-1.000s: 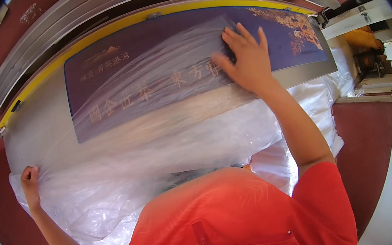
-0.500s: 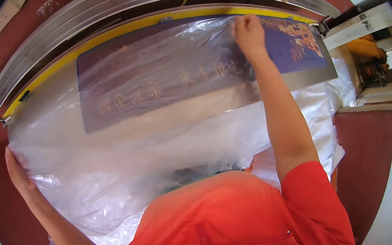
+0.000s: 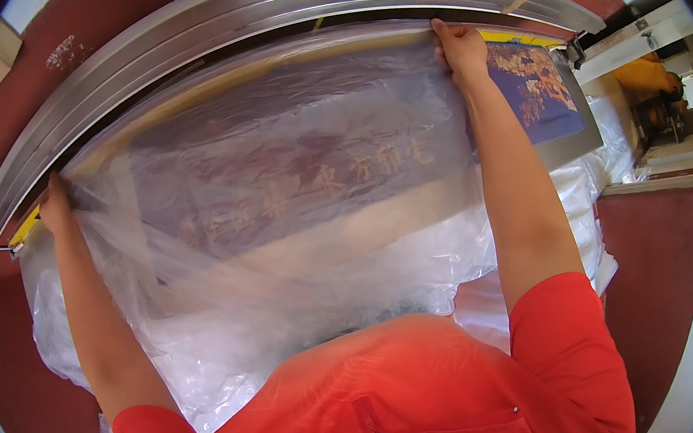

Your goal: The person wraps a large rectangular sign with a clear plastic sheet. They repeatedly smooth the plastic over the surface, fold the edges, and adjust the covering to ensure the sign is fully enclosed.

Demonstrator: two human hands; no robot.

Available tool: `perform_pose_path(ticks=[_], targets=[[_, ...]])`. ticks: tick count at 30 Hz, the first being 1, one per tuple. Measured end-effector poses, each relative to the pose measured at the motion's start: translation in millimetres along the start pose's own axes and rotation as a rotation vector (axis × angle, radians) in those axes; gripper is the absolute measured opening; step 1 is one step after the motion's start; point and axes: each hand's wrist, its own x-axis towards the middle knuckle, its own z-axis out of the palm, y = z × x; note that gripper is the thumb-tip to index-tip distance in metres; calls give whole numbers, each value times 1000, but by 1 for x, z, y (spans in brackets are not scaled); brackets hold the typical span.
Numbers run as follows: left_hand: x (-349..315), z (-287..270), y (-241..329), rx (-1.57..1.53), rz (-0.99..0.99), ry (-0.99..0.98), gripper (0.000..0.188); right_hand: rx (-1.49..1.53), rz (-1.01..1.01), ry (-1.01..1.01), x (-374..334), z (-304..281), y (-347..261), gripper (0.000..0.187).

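A large clear plastic sheet (image 3: pixel 281 250) is stretched between my two hands. Beneath it shows a dark blue-purple printed panel (image 3: pixel 527 134) with gold writing, and a gold leafy pattern at the right end, which the sheet leaves bare. My left hand (image 3: pixel 56 204) is closed on the sheet's far left corner, beside the yellow strip (image 3: pixel 26 228). At the far right, my right hand (image 3: pixel 462 48) pinches the sheet's edge over the panel's back border. Between the hands the sheet lies wrinkled and hides part of the yellow strip.
A long silvery metal beam (image 3: pixel 286 3) runs along the back, just beyond my hands. A white bar (image 3: pixel 641 42) and a metal bracket (image 3: pixel 575 51) stand at the right end. More crumpled plastic (image 3: pixel 610 141) hangs off the right side. Red floor (image 3: pixel 655 265) shows beyond.
My left hand has moved from the near left up to the far left, bringing the sheet's edge with it. My right hand shifted slightly right, and the sheet now covers most of the yellow strip.
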Motion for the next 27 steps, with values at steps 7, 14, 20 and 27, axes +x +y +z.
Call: perform_pose_path(ticks=[7,14,20,27], targets=[[23,1,-18,-397,-415,-194,38,220,60,1,-8,3,-8,31],[26,-158,-102,-337,184,-248,26,111,29,-68,-6,0,-7,28],[-99,-337,-431,1599,84,-1,13,246,102,-288,8,-8,12,34],[-418,-238,-483,140,-655,-959,16,101,-53,-448,-13,-14,-24,20]])
